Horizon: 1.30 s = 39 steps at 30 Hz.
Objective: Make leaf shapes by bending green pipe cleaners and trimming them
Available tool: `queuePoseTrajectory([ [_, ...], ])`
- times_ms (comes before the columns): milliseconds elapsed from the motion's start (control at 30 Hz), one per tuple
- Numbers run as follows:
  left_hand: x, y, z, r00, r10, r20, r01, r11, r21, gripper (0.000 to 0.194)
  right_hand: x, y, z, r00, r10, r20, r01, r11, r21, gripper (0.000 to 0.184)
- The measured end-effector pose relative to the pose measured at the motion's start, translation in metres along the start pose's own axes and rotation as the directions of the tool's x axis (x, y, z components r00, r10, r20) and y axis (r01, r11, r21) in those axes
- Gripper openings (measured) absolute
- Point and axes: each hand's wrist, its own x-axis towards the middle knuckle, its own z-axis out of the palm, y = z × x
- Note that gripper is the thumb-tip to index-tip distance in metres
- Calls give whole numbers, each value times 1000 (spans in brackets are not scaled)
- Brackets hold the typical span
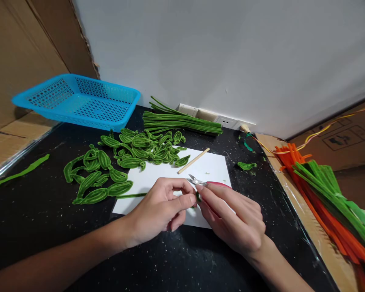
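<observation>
My left hand [167, 205] is closed on a dark green pipe cleaner [130, 196], whose straight end sticks out to the left over the white paper [121, 207]. Its other end shows as a small bent bit between the fingertips of both hands. Pinched at that bend is my right hand [234, 215], its fingers together. Red-handled pliers [197, 181] lie on the paper just beyond the right fingers, jaws pointing left. Past them rests a thin wooden stick [193, 161]. Leaf shapes of looped green pipe cleaner [140, 152] are heaped behind and left of my hands.
A blue plastic basket [127, 106] stands at the back left. A bundle of straight green pipe cleaners [182, 123] lies by the wall sockets [226, 121]. Orange pipe cleaners [325, 215] and lighter green ones [337, 194] lie on cardboard at right. A single leaf [246, 166] sits nearby.
</observation>
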Motion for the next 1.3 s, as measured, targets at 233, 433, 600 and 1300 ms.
queuePoseTrajectory([
  [233,-4,8,2,987,-146,63,155,971,-181,28,4,2,-9,994,-82,70,76,994,84,23],
  [433,-4,5,-4,966,-186,178,227,942,-248,20,3,-4,-8,997,-72,3,72,994,83,14],
  [600,-4,4,-1,961,-180,209,230,942,-246,21,2,-5,-1,995,-87,-56,92,991,96,7],
  [1300,-6,-2,-15,511,672,537,-638,-122,760,26,20,-26,-4,726,557,403,-674,461,578,35],
])
